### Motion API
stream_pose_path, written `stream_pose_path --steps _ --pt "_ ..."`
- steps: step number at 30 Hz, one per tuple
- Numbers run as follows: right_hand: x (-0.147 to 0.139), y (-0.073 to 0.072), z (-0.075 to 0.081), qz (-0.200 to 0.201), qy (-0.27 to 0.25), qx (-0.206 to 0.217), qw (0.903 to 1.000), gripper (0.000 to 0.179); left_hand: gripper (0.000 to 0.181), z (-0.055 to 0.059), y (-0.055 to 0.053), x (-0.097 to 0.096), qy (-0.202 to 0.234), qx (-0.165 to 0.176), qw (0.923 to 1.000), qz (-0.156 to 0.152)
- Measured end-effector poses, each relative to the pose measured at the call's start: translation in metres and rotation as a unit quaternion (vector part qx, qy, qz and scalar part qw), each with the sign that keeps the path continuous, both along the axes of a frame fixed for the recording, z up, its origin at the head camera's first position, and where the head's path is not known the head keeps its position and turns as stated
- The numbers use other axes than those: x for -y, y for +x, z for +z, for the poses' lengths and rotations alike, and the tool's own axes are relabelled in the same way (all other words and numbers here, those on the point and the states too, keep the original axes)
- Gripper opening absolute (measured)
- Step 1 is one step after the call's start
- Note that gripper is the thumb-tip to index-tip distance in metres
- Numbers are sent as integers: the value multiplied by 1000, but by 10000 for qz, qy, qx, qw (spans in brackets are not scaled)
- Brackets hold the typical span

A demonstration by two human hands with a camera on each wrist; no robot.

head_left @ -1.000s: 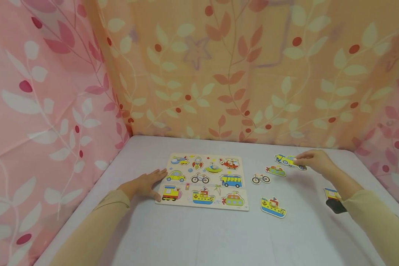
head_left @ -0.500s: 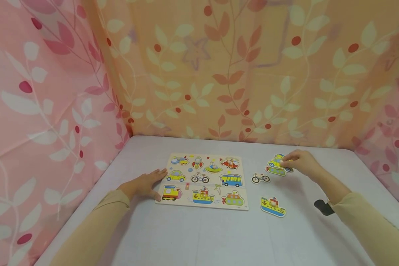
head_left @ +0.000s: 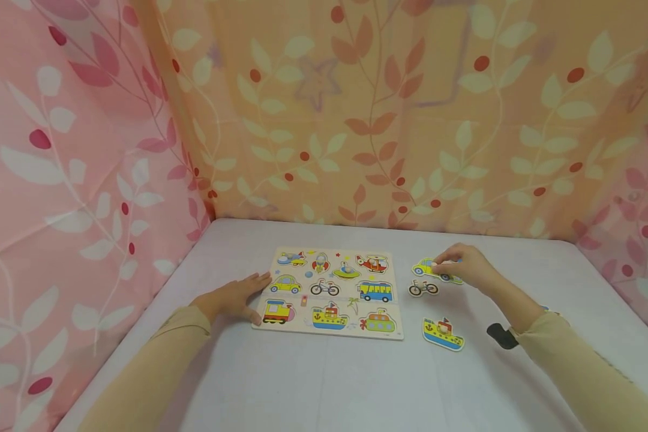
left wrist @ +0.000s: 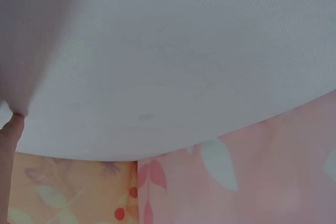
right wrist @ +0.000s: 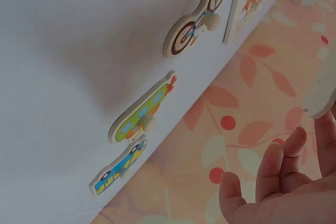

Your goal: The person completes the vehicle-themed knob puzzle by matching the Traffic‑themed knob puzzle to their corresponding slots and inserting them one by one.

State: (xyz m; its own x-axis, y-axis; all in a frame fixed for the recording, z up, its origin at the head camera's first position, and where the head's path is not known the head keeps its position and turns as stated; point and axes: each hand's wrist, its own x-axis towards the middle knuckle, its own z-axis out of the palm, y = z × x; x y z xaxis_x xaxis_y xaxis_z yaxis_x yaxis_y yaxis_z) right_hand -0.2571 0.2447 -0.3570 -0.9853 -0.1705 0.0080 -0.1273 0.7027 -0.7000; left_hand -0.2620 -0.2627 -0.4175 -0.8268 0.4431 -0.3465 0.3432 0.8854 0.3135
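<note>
My left hand lies with spread fingers at the left edge of the puzzle board; a fingertip shows at the left wrist view's edge. My right hand pinches a yellow car puzzle piece by its knob, right of the board. In the right wrist view that piece shows only its pale underside, above the table. Below the car in the head view lies the bicycle piece. The submarine piece lies under the right hand, largely hidden in the head view.
A boat piece lies on the white table, right of the board's lower corner. Beyond the submarine rests a bus piece. Another piece is mostly hidden behind the right sleeve. Floral curtains enclose the back and sides.
The right hand has carried the car piece leftward, from above the bus past the submarine to just above the bicycle. The left hand has stayed at the board's edge.
</note>
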Motion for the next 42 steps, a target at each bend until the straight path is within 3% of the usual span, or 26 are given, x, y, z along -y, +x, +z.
stream_pose_path --steps 21,32,42 --pt "67 -9 -10 138 -72 225 9996 23 109 -4 -3 3 -52 36 10000 -47" --pt "102 -17 -19 333 -355 153 9987 21 108 -4 1 2 65 51 10000 36" --pt "131 -20 -25 174 -712 436 9964 19 107 -4 -1 2 69 -14 10000 40"
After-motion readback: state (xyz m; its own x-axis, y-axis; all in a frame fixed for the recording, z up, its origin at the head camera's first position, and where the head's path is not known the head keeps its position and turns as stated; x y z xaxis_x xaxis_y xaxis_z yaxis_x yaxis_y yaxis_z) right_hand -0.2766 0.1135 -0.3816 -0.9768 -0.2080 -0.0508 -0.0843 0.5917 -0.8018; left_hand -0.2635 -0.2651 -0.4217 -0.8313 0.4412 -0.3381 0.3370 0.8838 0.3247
